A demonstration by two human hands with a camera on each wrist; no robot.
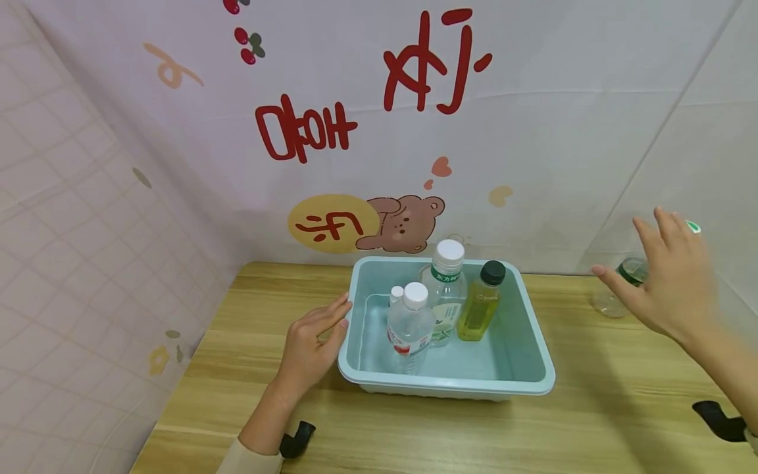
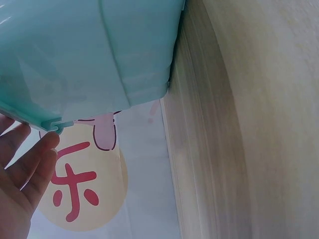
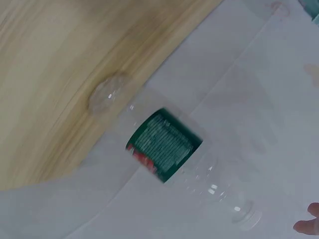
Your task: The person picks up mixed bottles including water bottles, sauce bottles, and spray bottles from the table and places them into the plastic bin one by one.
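Note:
A light blue plastic basin [image 1: 450, 387] sits on the wooden table. My left hand [image 1: 314, 342] rests against its left rim, fingers fairly straight; the left wrist view shows its fingertips [image 2: 49, 142] at the rim's edge. Inside the basin stand a clear white-capped bottle [image 1: 410, 329], a taller clear bottle [image 1: 448, 289] with a green-and-white label, a yellow-green bottle [image 1: 481, 304] with a dark cap, and a small white cap [image 1: 397, 293] behind. My right hand [image 1: 675, 283] is raised with spread fingers, holding nothing. An upright clear bottle [image 3: 164, 144] with a dark green label stands nearby, partly hidden by that hand in the head view.
A white cloth wall [image 1: 545, 164] with red characters and a bear print rises behind the table [image 1: 237, 342]. Another pale, grid-patterned cloth [image 1: 77, 263] hangs on the left. Black bands [image 1: 297, 440] show by both wrists.

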